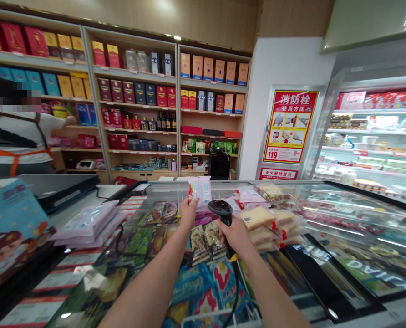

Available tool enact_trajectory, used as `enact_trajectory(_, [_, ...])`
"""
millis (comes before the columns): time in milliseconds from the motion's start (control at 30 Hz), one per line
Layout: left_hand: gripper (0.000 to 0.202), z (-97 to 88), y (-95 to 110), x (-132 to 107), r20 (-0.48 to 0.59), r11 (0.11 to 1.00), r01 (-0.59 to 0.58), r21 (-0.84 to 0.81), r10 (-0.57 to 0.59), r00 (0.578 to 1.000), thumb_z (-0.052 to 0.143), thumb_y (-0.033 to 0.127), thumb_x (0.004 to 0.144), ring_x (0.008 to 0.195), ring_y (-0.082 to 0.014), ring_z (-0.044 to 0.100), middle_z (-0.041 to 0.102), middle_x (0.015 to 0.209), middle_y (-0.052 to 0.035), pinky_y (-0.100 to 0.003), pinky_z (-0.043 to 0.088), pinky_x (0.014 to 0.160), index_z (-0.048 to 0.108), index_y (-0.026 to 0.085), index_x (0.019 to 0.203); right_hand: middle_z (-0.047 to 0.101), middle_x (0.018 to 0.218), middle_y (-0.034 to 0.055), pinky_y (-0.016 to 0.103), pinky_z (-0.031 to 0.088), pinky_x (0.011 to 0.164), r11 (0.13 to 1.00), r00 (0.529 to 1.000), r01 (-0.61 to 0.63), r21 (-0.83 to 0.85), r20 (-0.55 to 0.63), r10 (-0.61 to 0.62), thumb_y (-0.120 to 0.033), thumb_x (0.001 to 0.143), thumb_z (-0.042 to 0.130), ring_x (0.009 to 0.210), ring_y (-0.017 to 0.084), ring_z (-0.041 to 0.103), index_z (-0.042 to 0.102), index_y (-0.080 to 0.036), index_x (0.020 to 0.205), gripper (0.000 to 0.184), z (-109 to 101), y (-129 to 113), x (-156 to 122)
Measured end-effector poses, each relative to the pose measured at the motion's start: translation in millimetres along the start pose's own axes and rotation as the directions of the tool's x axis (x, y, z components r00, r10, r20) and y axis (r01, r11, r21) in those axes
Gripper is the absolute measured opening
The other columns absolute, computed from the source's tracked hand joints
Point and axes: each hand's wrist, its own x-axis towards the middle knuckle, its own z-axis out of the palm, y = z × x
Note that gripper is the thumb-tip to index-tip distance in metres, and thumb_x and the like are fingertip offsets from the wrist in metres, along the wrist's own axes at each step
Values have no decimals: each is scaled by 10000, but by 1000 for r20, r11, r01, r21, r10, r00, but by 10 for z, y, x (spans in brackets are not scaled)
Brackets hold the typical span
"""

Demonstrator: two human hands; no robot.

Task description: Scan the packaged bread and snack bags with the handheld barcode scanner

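Note:
My left hand [188, 210] grips the lower left edge of a pale pink packet [202, 190], held up above the glass top of a freezer [128, 255]. In my right hand [236, 233] is a black barcode scanner [220, 207], its head turned toward the packet and its cable hanging down toward me. Beside my right hand, bagged slices of bread [257, 217] are piled on the glass. Behind that pile lie more pink packets [251, 194]. A stack of similar packets [90, 218] rests to the left of my left hand.
A blue printed bag [12, 228] and a dark flat device [59, 187] stand at the left. A person [18, 132] in an orange-tied apron reaches toward shelves [138, 108] of boxed goods. A lit refrigerated case [370, 136] is at right.

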Motion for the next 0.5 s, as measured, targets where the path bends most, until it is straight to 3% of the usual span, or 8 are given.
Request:
enact_trajectory(233, [438,-11,30,-25,6,1000,18,-5,-18,1000,726,408,633,742,-207,634,708,774,-61,-283,487,664,695,109,952,567,463,-26,242,443,369,1000,1000,5,-18,12,-4,-444,723,635,358,151,565,509,-209,652,276,4,16,-7])
enact_trajectory(500, [394,-9,-10,-22,3,1000,0,-10,0,1000,723,389,627,730,-207,636,708,759,-55,-289,491,660,706,116,912,573,480,-28,274,459,387,1000,1000,-9,15,10,9,-470,718,640,370,166,563,533,-208,731,283,12,69,9])
